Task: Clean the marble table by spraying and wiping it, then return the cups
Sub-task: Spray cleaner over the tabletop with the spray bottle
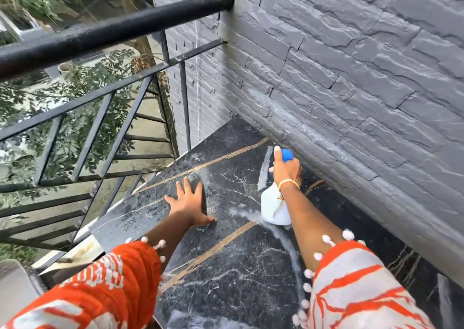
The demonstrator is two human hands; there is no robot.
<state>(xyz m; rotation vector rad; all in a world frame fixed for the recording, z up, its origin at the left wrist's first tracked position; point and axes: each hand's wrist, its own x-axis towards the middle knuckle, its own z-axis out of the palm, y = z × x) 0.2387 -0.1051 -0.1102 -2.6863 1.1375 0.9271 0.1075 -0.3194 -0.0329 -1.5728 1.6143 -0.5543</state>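
Note:
The black marble table [226,266] with white veins and gold streaks fills the lower middle of the head view. My right hand [285,170] grips a white spray bottle [272,207] with a blue head [287,155], held just above the far right part of the table with its nozzle toward the far corner. My left hand [189,202] rests flat on the marble with fingers spread, left of the bottle. Wet, cloudy patches lie on the marble near the bottle. No cups are in view.
A grey stone-clad wall [351,82] runs along the table's right and far side. A black metal railing [100,35] with slanted bars borders the left, with trees and ground far below. The table's left edge [100,224] lies close to the railing.

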